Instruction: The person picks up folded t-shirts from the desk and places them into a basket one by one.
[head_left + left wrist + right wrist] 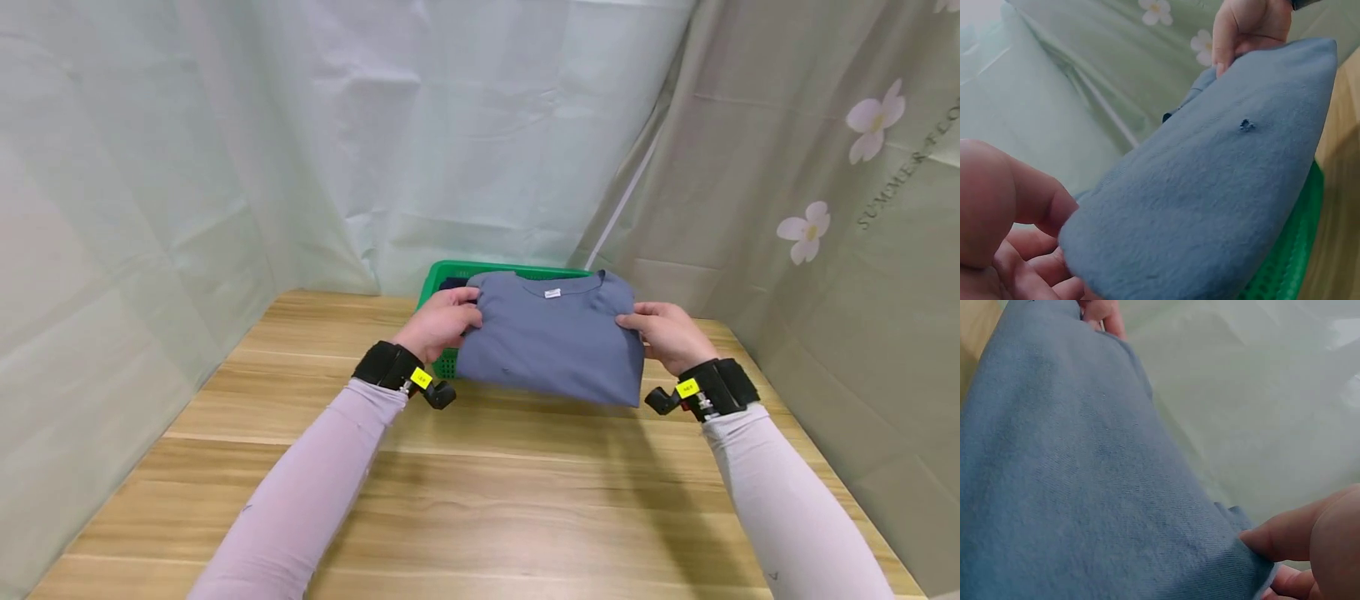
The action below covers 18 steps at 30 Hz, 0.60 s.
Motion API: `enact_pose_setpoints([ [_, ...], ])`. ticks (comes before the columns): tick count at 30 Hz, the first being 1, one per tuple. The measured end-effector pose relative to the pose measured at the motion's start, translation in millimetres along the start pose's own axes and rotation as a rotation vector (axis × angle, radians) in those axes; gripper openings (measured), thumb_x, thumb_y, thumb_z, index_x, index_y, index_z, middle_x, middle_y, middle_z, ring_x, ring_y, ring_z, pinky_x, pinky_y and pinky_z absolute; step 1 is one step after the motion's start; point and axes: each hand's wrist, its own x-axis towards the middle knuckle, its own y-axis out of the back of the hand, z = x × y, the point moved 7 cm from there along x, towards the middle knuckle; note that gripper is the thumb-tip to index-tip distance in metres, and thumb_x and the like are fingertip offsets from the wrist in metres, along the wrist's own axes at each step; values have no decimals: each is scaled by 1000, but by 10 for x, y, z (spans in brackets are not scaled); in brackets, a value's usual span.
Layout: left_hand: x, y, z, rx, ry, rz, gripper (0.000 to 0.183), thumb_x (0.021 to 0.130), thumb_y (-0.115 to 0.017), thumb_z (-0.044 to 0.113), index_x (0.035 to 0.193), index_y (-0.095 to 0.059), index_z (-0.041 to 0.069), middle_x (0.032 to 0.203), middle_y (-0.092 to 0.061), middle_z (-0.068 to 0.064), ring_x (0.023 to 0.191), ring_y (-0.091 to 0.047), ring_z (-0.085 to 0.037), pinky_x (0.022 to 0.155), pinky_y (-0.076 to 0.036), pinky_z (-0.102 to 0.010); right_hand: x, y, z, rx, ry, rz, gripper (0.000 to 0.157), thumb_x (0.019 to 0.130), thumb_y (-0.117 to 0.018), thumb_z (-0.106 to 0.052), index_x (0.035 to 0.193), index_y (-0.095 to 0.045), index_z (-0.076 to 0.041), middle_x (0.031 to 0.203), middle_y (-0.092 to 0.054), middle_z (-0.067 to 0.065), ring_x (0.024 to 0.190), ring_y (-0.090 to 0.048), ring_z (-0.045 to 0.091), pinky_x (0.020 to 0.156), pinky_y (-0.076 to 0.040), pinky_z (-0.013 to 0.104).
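Observation:
A folded blue-grey T-shirt (551, 342) hangs between my two hands, its collar and white label facing up at the far side. My left hand (441, 322) pinches its left edge, thumb on top and fingers beneath. At the opposite edge my right hand (670, 333) pinches the cloth the same way. Behind and partly under the shirt stands a green plastic basket (442, 271), mostly hidden by it; some dark cloth (453, 283) shows inside. A small dark hole or mark is visible on the shirt (1197, 181) in the left wrist view.
The basket stands near the back edge of a wooden table (465, 500). Pale curtains (465, 125) hang behind the table and on both sides, the right one printed with flowers. Each wrist wears a black strap (390, 367) with a small camera.

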Motion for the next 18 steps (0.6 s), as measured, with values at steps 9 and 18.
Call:
enact_pose_setpoints([
  [9, 140, 189, 168, 54, -56, 68, 68, 104, -53, 3, 170, -40, 10, 163, -56, -16, 96, -64, -19, 74, -52, -26, 221, -68, -223, 21, -8, 10, 64, 115, -56, -23, 168, -34, 5, 170, -39, 23, 136, -54, 26, 115, -53, 39],
  [18, 301, 311, 195, 39, -101, 230, 66, 103, -51, 2, 168, -42, 3, 177, -37, -18, 164, -36, -30, 133, -34, -41, 462, -125, -339, 57, -16, 54, 72, 114, -57, -19, 172, -22, 4, 182, -17, 21, 165, -31, 36, 131, -38, 55],
])
